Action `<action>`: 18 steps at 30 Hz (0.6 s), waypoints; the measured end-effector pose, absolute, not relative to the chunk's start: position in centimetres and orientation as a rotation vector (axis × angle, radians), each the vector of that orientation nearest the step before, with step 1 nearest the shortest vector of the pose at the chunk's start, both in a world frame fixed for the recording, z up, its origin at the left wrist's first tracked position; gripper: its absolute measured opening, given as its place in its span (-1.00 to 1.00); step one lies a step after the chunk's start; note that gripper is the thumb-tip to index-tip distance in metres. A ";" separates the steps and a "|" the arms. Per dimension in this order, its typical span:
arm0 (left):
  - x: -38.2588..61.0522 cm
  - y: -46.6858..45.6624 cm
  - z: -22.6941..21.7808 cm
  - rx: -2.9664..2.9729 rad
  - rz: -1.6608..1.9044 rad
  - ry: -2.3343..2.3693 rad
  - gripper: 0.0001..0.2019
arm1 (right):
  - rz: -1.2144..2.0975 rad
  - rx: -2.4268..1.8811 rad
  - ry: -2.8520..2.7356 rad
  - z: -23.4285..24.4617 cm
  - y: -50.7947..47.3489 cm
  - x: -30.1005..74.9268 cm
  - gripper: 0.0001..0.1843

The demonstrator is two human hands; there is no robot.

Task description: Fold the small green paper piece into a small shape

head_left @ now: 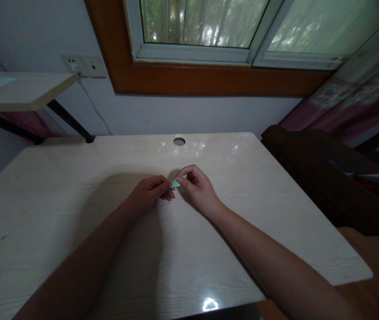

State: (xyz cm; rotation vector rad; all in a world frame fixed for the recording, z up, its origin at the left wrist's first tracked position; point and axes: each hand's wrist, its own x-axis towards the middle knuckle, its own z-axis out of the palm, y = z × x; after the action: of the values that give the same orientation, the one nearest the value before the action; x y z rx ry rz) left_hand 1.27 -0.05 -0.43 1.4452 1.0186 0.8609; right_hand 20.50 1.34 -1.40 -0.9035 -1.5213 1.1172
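A small piece of light green folded paper is held between both hands above the middle of the desk. My left hand pinches its left corner between thumb and forefinger, with the other fingers curled below. From the other side, my right hand grips the paper, its thumb lying on the upper face. The visible part looks like a small triangle. Fingers cover the rest of it.
Both forearms rise over the pale wood-grain desk, which has a round cable hole near its back edge. At the left stands a raised shelf on black legs. Dark wooden furniture borders the right side.
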 end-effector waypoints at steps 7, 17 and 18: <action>1.4 -0.1 -0.2 1.467 0.835 1.030 -0.71 | 1.121 -0.902 -1.522 -1.4 1.4 20.4 -0.90; 1.3 -0.3 -0.8 1.586 0.862 1.129 -0.70 | 1.172 -0.941 -1.492 -2.0 1.5 20.2 -0.77; 1.3 -0.3 -0.7 1.606 0.862 1.139 -0.69 | 1.206 -0.931 -1.478 -2.0 1.5 20.1 -0.72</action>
State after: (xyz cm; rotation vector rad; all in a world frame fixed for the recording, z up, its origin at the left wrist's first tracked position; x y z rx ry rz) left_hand 1.31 -0.35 -0.74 1.6064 1.1395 0.8624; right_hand 20.11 1.49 -1.97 -0.9310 -1.4783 1.2058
